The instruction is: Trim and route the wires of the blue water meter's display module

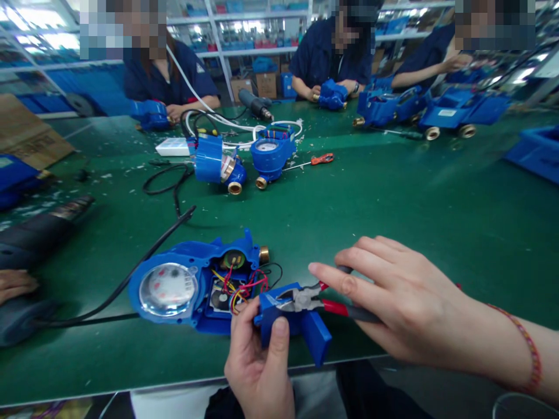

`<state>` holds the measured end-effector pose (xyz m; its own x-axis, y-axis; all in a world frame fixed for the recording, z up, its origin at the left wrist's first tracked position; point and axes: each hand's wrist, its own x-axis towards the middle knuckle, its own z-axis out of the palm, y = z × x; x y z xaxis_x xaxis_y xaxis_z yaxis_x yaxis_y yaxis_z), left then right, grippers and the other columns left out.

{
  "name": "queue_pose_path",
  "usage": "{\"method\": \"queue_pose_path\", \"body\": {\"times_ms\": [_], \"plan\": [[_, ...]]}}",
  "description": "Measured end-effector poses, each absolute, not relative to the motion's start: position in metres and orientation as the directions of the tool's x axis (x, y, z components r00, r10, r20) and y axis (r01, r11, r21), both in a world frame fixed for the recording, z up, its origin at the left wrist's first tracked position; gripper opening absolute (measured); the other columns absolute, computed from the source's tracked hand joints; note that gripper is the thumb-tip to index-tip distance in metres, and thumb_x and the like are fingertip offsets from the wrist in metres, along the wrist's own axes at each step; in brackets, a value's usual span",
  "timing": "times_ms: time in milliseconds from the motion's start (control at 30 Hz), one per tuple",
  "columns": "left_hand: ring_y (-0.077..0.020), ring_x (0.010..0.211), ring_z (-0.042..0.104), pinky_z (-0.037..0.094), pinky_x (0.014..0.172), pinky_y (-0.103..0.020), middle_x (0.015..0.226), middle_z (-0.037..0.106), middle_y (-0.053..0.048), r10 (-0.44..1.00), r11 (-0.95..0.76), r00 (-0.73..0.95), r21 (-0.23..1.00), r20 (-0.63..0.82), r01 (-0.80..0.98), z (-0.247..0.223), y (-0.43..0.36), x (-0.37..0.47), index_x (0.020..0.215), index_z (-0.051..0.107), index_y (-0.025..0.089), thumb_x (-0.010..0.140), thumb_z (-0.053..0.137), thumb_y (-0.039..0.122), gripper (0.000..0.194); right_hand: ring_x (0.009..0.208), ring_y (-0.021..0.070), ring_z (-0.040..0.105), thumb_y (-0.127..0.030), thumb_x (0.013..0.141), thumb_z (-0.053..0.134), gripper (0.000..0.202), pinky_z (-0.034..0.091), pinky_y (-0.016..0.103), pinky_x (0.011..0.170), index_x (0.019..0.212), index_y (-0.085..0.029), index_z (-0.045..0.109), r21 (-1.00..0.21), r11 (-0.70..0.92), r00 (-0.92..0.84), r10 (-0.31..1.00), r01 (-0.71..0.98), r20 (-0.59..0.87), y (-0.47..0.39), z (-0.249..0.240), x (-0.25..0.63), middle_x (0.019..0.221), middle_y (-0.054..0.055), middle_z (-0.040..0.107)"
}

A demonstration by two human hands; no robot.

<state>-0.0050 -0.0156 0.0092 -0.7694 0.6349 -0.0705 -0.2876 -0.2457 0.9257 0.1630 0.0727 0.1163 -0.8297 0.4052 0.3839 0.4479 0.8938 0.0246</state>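
An opened blue water meter (192, 288) lies near the front edge of the green table (393, 198), its round dial at the left and coloured wires exposed at the right. My left hand (257, 366) holds a small blue plastic part (301, 331) just right of the meter. My right hand (402, 302) grips red-handled pliers (305, 298), whose jaws are closed on the top of that blue part. A red string bracelet sits on my right wrist.
Two more blue meters (218, 166) (271, 151), a red-handled screwdriver (317, 160), white and black cables lie mid-table. Three people in dark blue sit opposite holding meters. A black power tool (35, 233) and another person's hand (15, 284) are at the left.
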Motion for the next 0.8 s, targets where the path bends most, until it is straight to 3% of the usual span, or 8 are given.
{"method": "queue_pose_path", "body": {"times_ms": [333,800], "plan": [[-0.0146,0.093,0.065,0.052,0.080,-0.018,0.099,0.070,-0.003,0.657,-0.240,-0.753,0.936,-0.037,-0.256,0.008,-0.018,-0.005,0.103,0.072,0.021,0.065,0.088,0.029,0.041,0.080,0.0239,0.052,-0.010,0.080,0.055,0.042,0.041,0.034,0.067,0.121,-0.012,0.059,0.006,0.916,-0.852,0.371,0.401,0.370,0.077,0.122,0.161,0.095,0.010,0.062],[-0.0172,0.100,0.063,0.048,0.088,-0.022,0.103,0.070,-0.002,0.654,-0.220,-0.756,0.957,-0.001,-0.191,0.005,-0.018,-0.006,0.106,0.071,0.022,0.068,0.086,0.035,0.042,0.075,0.0147,0.053,-0.013,0.083,0.058,0.036,0.032,0.026,0.061,0.118,-0.021,0.062,-0.274,0.856,-0.851,0.493,0.438,0.181,0.078,0.127,0.163,0.090,0.002,0.060]]}}
